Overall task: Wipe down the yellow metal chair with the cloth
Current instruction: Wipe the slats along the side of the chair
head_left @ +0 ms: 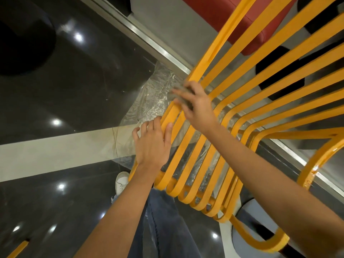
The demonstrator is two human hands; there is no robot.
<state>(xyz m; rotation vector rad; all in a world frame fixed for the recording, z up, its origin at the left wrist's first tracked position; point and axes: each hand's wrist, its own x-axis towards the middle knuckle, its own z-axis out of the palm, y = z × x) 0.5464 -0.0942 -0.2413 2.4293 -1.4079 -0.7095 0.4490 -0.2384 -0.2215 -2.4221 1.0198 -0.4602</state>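
Yellow metal slatted chair (242,101) fills the frame from centre out to 3 o'clock, tilted, over a crinkled clear plastic sheet (149,101) on the glossy black floor (65,81). Right hand (193,103) presses a grey cloth (181,96) (blurred) onto a slat near centre. Left hand (152,144), at 7 o'clock from it, grips the outermost slat, fingers curled.
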